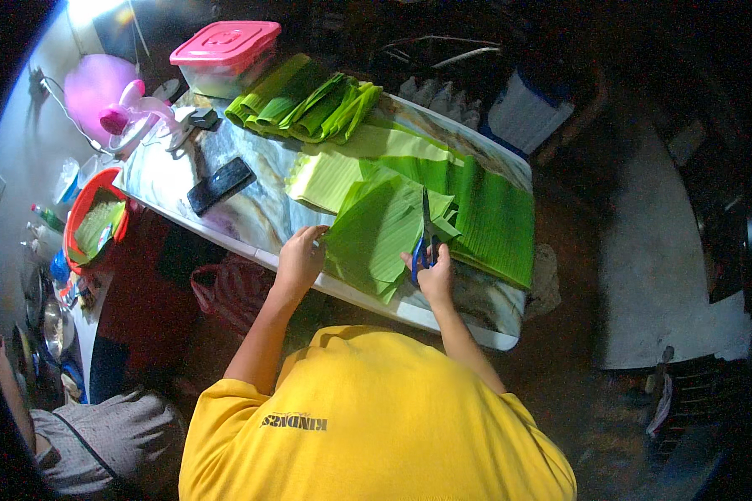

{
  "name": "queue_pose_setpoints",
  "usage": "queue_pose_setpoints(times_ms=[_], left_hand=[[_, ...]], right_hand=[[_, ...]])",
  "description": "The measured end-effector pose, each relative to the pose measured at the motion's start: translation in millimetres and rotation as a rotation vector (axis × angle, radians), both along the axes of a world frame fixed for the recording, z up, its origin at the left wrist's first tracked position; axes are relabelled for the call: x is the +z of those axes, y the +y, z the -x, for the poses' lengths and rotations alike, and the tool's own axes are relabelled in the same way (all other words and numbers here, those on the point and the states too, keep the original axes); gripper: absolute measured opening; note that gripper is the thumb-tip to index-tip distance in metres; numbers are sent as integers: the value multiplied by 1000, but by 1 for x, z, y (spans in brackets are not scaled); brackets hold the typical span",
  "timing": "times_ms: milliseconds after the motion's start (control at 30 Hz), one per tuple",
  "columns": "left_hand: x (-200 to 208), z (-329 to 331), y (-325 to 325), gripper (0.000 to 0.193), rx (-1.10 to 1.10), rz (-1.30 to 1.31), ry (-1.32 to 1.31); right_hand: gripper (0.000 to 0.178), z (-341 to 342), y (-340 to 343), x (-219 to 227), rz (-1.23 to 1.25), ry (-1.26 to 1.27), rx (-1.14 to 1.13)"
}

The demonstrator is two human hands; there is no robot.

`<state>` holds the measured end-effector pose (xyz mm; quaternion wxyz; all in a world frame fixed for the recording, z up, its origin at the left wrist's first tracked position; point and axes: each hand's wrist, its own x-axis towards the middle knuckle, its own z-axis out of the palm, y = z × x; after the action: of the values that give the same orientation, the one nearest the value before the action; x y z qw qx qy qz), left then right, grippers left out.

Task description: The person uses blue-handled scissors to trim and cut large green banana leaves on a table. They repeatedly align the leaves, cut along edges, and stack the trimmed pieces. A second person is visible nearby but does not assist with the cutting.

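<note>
My left hand [302, 255] pinches the left edge of a cut piece of banana leaf [376, 230] near the table's front. In my right hand [435, 271] are scissors with blue handles [426, 242], their dark blades pointing away from me and lying over the leaf's right side. Whether the blades are parted is hard to see. Beneath and beyond this piece lie wide green banana leaf sheets [495, 221] and a paler strip [322, 171]. Several folded or rolled leaf bundles [301, 100] rest at the far side of the table.
The marble-patterned table [263, 221] has a white rim. On it lie a black phone [221, 185], a pink-lidded tub [226, 54] and a pink fan [109, 100]. An orange basin [77, 221] stands to the left. At lower left, another person's grey-clothed body [117, 438] shows.
</note>
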<state>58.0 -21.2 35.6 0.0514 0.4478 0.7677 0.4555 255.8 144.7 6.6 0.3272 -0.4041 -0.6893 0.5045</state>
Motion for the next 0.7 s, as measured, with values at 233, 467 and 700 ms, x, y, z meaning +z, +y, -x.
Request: queue_pose_setpoints(times_ms=[233, 467, 700], left_hand=[[-1, 4, -4, 42, 32, 99, -146], [-12, 13, -13, 40, 35, 104, -255], [-13, 3, -22, 22, 59, 95, -50]], right_hand=[[42, 6, 15, -4, -192, -227, -36], [40, 10, 75, 2, -63, 125, -309], [47, -11, 121, 25, 63, 81, -517]])
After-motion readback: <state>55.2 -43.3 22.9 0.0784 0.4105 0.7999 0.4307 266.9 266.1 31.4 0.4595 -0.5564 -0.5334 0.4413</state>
